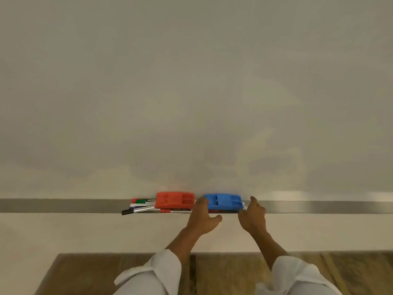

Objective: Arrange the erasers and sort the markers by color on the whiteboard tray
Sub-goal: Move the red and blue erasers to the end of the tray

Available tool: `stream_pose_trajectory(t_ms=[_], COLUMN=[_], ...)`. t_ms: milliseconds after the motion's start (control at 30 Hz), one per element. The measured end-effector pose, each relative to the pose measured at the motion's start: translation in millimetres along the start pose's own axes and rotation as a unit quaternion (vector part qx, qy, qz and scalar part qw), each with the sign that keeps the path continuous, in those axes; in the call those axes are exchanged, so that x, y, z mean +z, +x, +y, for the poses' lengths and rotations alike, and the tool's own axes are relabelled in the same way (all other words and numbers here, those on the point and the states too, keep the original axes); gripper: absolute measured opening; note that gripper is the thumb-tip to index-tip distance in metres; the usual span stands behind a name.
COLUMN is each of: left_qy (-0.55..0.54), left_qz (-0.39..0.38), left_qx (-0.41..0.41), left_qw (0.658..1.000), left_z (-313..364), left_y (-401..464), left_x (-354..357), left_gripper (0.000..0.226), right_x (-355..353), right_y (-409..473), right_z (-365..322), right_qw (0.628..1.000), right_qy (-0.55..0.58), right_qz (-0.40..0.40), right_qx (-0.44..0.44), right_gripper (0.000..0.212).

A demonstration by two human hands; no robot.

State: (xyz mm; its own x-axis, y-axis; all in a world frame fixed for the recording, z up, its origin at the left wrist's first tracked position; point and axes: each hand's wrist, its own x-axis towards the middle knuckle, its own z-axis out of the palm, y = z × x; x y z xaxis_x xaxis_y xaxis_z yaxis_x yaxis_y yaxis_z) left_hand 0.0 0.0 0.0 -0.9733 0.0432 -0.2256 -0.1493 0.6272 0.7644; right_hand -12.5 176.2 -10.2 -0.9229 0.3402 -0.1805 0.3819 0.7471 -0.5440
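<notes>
A blue eraser [224, 201] lies on the metal whiteboard tray [63, 205], resting on markers. My left hand [203, 218] touches its left end with fingertips, thumb spread out below. My right hand [253, 216] reaches its right end, fingers apart. Whether either hand grips it is unclear. A red eraser [174, 200] sits just to the left on top of a pile of markers. From under it stick out a green marker [144, 200], a black-capped marker [127, 212] and a silver-tipped one [143, 209]. Markers under the erasers are mostly hidden.
The large whiteboard [191, 92] fills the view above the tray. The tray runs bare to the far left and to the right [329, 206]. Below it are a pale wall [85, 231] and a wooden floor [95, 273].
</notes>
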Motion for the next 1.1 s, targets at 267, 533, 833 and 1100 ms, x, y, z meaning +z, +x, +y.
stream_pose_trajectory(t_ms=[267, 533, 833, 1100], left_qy=[-0.091, -0.219, -0.185, -0.152], left_qz=[-0.062, 0.03, 0.312, 0.289], left_qx=[-0.104, -0.068, -0.129, -0.165], left_qw=[0.989, 0.973, 0.923, 0.931], left_z=[3.2, 4.2, -104.4, -221.4], left_y=[15.7, -15.0, -77.8, -71.4], left_x=[23.0, 5.1, -136.4, -270.7], left_gripper=[0.095, 0.084, 0.056, 0.035], right_x=[8.2, 15.6, 113.3, 208.7], right_y=[18.3, -32.4, -134.3, -169.8], right_z=[5.4, -32.8, -173.7, -281.5], right_qw=[0.992, 0.981, 0.958, 0.942], right_qy=[0.071, 0.168, 0.256, 0.209], right_qz=[-0.1, 0.095, -0.007, -0.195], right_qx=[-0.016, 0.006, -0.129, -0.174], right_gripper=[0.054, 0.038, 0.031, 0.048])
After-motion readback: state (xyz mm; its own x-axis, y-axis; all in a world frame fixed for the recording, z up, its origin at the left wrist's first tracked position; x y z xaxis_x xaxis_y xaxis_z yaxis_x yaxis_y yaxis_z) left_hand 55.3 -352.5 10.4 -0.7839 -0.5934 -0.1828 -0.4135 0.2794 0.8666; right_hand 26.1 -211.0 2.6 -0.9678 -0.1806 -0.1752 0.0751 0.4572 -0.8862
